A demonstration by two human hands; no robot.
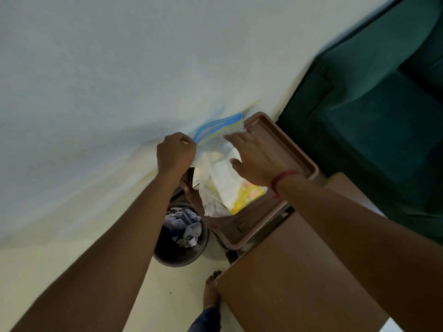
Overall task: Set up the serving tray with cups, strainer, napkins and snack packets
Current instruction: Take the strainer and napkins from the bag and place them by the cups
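A clear zip bag [221,173] with a blue seal strip hangs over the brown serving tray [282,144]. White napkins and yellow snack packets show through the plastic. My left hand [176,152] pinches the bag's top left corner at the seal. My right hand [254,156] lies with fingers spread against the bag's right side, near its mouth; whether it grips the bag is unclear. The tray rests on the far end of a brown wooden table [287,271]. No cups or strainer are visible.
A dark waste bin [182,236] with crumpled paper stands on the pale floor left of the table. A green sofa [374,104] fills the right side. My bare foot [212,291] is by the table's near corner. A pale wall is on the left.
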